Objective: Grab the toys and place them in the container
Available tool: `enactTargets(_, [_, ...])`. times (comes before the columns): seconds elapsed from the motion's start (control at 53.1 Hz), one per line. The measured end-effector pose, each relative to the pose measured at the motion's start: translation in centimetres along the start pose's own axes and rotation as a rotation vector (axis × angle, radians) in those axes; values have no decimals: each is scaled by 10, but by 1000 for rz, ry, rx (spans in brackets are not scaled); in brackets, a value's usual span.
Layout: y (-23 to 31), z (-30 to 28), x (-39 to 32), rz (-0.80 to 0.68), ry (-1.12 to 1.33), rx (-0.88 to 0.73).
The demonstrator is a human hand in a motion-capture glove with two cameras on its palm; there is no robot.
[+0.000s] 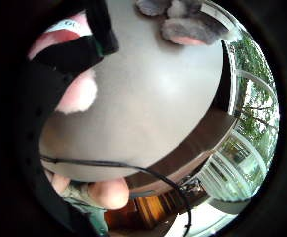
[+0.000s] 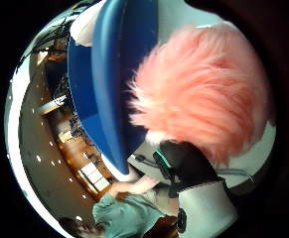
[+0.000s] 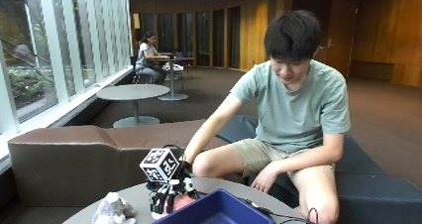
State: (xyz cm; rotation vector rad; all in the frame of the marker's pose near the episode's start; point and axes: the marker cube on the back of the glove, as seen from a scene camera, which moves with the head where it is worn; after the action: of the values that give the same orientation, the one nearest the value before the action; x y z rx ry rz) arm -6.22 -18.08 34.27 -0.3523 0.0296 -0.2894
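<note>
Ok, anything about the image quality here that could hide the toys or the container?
Little finger side palm view: heavy fisheye bend, soft glare on the table, grey plush toy cut off at the frame's edge. Thumb side palm view: pink fluffy toy close and blurred, partly covering the blue container. Outside view: bright windows, dim room; the gloved right hand and container sit at the frame's bottom edge, cropped.

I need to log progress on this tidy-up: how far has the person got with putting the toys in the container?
Nothing looks done: what shows of the blue container holds no toy, though most of its inside is hidden. In hand: the gloved right hand grips a fluffy pink toy beside the container's wall, not yet over it. Left: dropping that toy in, then fetching the grey plush toy lying on the round table.
</note>
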Motion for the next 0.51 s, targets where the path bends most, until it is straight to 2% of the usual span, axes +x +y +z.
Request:
enactTargets(0.207, [9,27,9,16,4,-107])
enactTargets(0.509, [8,41,7,18,40,13])
